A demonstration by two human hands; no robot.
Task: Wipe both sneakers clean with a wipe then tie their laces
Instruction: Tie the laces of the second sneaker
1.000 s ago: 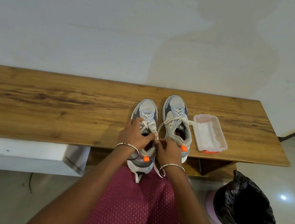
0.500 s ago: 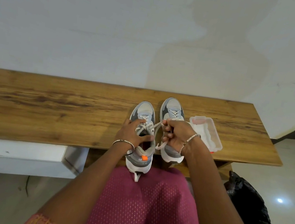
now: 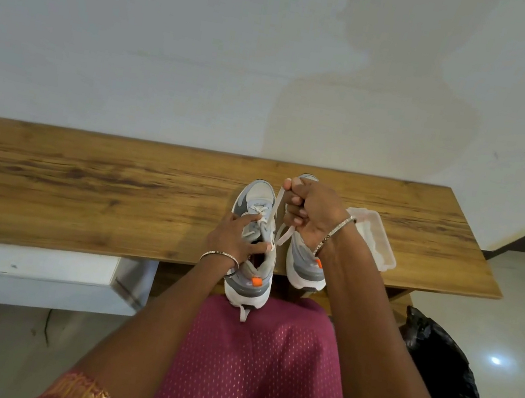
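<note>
Two grey-and-white mesh sneakers with orange heel tabs stand side by side, toes toward the far wall, at the near edge of the brown wooden surface point(image 3: 82, 189). The left sneaker point(image 3: 260, 195) has its heel overhanging that edge, and the right sneaker point(image 3: 303, 268) is just beside it. The left grip point(image 3: 233, 237) lies open on the left sneaker, its spread fingers pressing the tongue and the crossed lacing. The right grip point(image 3: 313, 210), held above the right sneaker, is curled closed around the flat white lace point(image 3: 276, 208), pinching it at the top. The lace runs down taut to the left sneaker's upper eyelets, and a loose end hangs below the fist. Half a second ago the right grip was lower and nearer, so it has since drawn the lace up and away. Its wrist now covers more of the clear plastic wipe container point(image 3: 381, 250) to the right.
</note>
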